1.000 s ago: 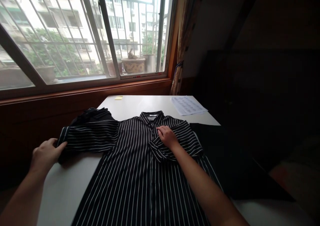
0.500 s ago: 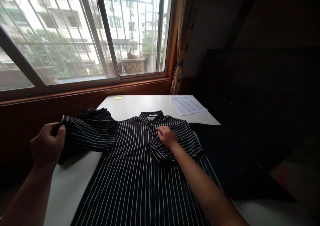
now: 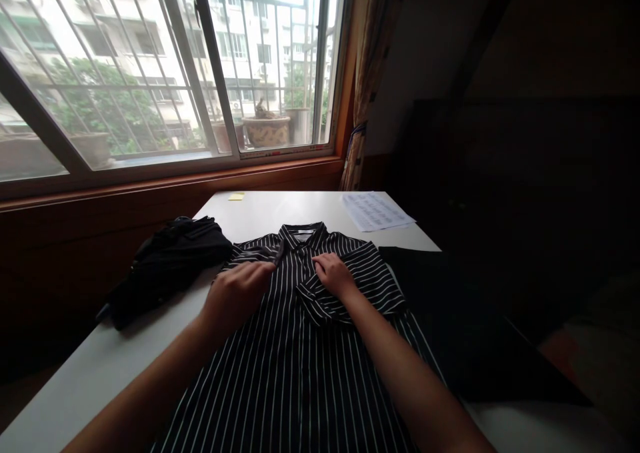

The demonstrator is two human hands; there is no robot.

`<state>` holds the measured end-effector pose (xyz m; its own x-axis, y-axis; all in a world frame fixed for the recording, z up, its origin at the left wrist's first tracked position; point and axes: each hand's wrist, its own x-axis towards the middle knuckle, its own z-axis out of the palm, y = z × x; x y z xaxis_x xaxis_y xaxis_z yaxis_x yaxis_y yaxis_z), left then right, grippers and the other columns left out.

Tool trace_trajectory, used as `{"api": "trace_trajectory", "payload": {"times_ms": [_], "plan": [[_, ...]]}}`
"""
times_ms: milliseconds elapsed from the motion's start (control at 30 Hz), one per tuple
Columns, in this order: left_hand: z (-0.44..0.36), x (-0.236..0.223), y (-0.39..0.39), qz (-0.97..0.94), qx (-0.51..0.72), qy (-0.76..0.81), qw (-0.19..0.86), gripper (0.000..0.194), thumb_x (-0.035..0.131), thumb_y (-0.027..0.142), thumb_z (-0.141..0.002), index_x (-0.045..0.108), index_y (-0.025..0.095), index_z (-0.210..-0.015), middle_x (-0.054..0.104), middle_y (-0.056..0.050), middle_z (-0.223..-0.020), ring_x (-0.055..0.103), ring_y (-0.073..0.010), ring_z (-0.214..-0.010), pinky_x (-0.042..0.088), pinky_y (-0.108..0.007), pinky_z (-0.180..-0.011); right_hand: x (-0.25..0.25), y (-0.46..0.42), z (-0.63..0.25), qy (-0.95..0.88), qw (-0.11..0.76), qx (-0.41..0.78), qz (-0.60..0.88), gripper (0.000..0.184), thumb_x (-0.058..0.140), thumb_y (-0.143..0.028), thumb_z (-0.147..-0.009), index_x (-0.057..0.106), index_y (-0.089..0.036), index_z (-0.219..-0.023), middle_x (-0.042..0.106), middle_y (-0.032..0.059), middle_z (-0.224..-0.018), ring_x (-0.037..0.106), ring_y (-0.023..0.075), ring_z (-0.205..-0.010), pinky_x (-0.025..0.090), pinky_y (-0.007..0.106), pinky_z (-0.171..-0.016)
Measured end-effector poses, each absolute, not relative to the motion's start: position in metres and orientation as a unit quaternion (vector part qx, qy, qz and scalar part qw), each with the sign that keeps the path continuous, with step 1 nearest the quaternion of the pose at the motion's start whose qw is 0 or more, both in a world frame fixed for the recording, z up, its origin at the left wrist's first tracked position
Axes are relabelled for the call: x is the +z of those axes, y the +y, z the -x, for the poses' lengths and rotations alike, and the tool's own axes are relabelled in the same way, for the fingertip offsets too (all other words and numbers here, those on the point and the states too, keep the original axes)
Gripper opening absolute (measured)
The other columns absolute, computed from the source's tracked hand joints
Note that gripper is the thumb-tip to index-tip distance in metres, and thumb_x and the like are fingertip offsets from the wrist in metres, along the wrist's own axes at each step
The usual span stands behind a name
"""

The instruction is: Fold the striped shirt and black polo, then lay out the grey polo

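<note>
1. Head view: a black shirt with white stripes (image 3: 300, 359) is lying front up on the white table (image 3: 100, 379), its collar (image 3: 302, 237) pointing away from me and its body running toward me between my forearms.
2. My left hand (image 3: 239, 293) is pinching the cuff (image 3: 279, 253) of the near-left sleeve (image 3: 253, 254) in its fingertips, over the shirt; that cuff is showing blurred just beside the collar.
3. My right hand (image 3: 336, 276) is resting on the shirt below its collar, touching the other sleeve (image 3: 380, 283), which is lying folded inward across the shirt. Its fingers are lying close together, slightly curled; I cannot tell whether they are gripping cloth.
4. Left of the shirt, a heap of dark clothing (image 3: 170, 266) is lying near it.
5. Beyond the shirt's collar, a yellow sticky note (image 3: 237, 197) is lying leftward and printed sheets (image 3: 375, 211) rightward.
6. Right of the shirt, a dark flat piece (image 3: 460, 319) is lying, too dim to identify.
</note>
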<state>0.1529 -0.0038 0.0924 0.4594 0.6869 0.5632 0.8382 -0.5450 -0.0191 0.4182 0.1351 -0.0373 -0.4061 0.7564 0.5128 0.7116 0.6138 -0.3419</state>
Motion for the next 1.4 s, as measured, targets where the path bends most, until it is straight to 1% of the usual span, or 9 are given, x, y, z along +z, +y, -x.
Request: {"api": "trace_trajectory", "payload": {"times_ms": [200, 333, 500, 600, 733, 867, 967, 1167, 1400], "plan": [[-0.195, 0.041, -0.023, 0.929, -0.134, -0.343, 0.035, 0.03, 0.056, 0.022, -0.098, 0.058, 0.022, -0.128, 0.074, -0.005, -0.112, 0.072, -0.0198, -0.091, 0.061, -0.033, -0.074, -0.037, 0.135, -0.419, -0.838, 0.322, 0.027, 0.44, 0.026, 0.052, -0.016, -0.096, 0.071, -0.019, -0.113, 0.071, 0.009, -0.105, 0.06, 0.0238, -0.102, 0.048, 0.039, -0.097], [-0.172, 0.038, -0.024, 0.913, -0.173, -0.369, 0.012, 0.033, 0.053, 0.025, -0.099, 0.056, 0.023, -0.132, 0.071, -0.007, -0.123, 0.069, -0.0216, -0.105, 0.061, -0.039, -0.087, -0.038, 0.135, -0.418, -0.839, 0.323, 0.025, 0.438, 0.026, 0.052, -0.016, -0.095, 0.071, -0.019, -0.113, 0.071, 0.0092, -0.106, 0.06, 0.0241, -0.102, 0.049, 0.039, -0.096], [-0.107, 0.025, -0.011, 0.856, -0.217, -0.467, 0.048, 0.038, 0.048, 0.034, -0.102, 0.054, 0.026, -0.139, 0.059, -0.008, -0.143, 0.055, -0.0248, -0.134, 0.048, -0.047, -0.112, -0.038, 0.136, -0.418, -0.844, 0.327, 0.022, 0.424, 0.025, 0.053, -0.016, -0.096, 0.071, -0.019, -0.112, 0.072, 0.0094, -0.105, 0.06, 0.0243, -0.102, 0.048, 0.039, -0.098], [-0.067, -0.004, -0.009, 0.825, -0.205, -0.524, 0.051, 0.052, 0.048, 0.045, -0.101, 0.044, 0.026, -0.149, 0.047, -0.009, -0.155, 0.042, -0.0273, -0.145, 0.04, -0.051, -0.118, -0.033, 0.133, -0.418, -0.847, 0.343, 0.02, 0.406, 0.024, 0.054, -0.017, -0.096, 0.072, -0.02, -0.112, 0.071, 0.0088, -0.105, 0.059, 0.0243, -0.102, 0.047, 0.039, -0.098], [-0.035, -0.041, -0.017, 0.811, -0.177, -0.555, 0.048, 0.067, 0.052, 0.056, -0.096, 0.035, 0.027, -0.154, 0.038, -0.009, -0.161, 0.037, -0.0289, -0.147, 0.037, -0.052, -0.119, -0.018, 0.12, -0.415, -0.838, 0.358, 0.034, 0.411, 0.021, 0.054, -0.027, -0.098, 0.073, -0.019, -0.104, 0.067, 0.0087, -0.096, 0.058, 0.0235, -0.099, 0.046, 0.038, -0.097], [-0.03, -0.054, -0.023, 0.804, -0.17, -0.568, 0.048, 0.067, 0.052, 0.055, -0.096, 0.035, 0.028, -0.155, 0.038, -0.007, -0.161, 0.036, -0.0291, -0.148, 0.034, -0.054, -0.12, -0.002, 0.097, -0.405, -0.862, 0.261, 0.138, 0.412, 0.025, 0.063, -0.039, -0.093, 0.071, -0.021, -0.109, 0.067, 0.0052, -0.089, 0.061, 0.0218, -0.09, 0.049, 0.035, -0.086], [-0.032, -0.053, -0.023, 0.806, -0.162, -0.567, 0.043, 0.064, 0.051, 0.053, -0.097, 0.036, 0.028, -0.155, 0.037, -0.008, -0.162, 0.037, -0.0291, -0.148, 0.033, -0.054, -0.121, 0.005, 0.082, -0.394, -0.867, 0.203, 0.206, 0.405, 0.031, 0.071, -0.037, -0.086, 0.07, -0.023, -0.114, 0.07, 0.0044, -0.092, 0.063, 0.0221, -0.092, 0.048, 0.033, -0.083], [-0.033, -0.05, -0.023, 0.812, -0.149, -0.564, 0.039, 0.06, 0.047, 0.05, -0.1, 0.036, 0.03, -0.155, 0.037, -0.007, -0.162, 0.033, -0.0277, -0.15, 0.03, -0.055, -0.122, 0.019, 0.073, -0.38, -0.796, 0.254, 0.341, 0.431, 0.024, 0.066, -0.017, -0.08, 0.072, -0.022, -0.103, 0.062, -0.0031, -0.075, 0.057, 0.0129, -0.069, 0.044, 0.024, -0.066], [-0.034, -0.048, -0.024, 0.822, -0.137, -0.551, 0.043, 0.06, 0.045, 0.048, -0.101, 0.032, 0.03, -0.157, 0.032, -0.007, -0.164, 0.026, -0.0272, -0.152, 0.029, -0.055, -0.122, 0.022, 0.069, -0.395, -0.605, 0.323, 0.571, 0.451, 0.027, 0.06, -0.019, -0.077, 0.061, -0.02, -0.104, 0.049, -0.008, -0.067, 0.049, 0.0092, -0.054, 0.039, 0.019, -0.048]]}}
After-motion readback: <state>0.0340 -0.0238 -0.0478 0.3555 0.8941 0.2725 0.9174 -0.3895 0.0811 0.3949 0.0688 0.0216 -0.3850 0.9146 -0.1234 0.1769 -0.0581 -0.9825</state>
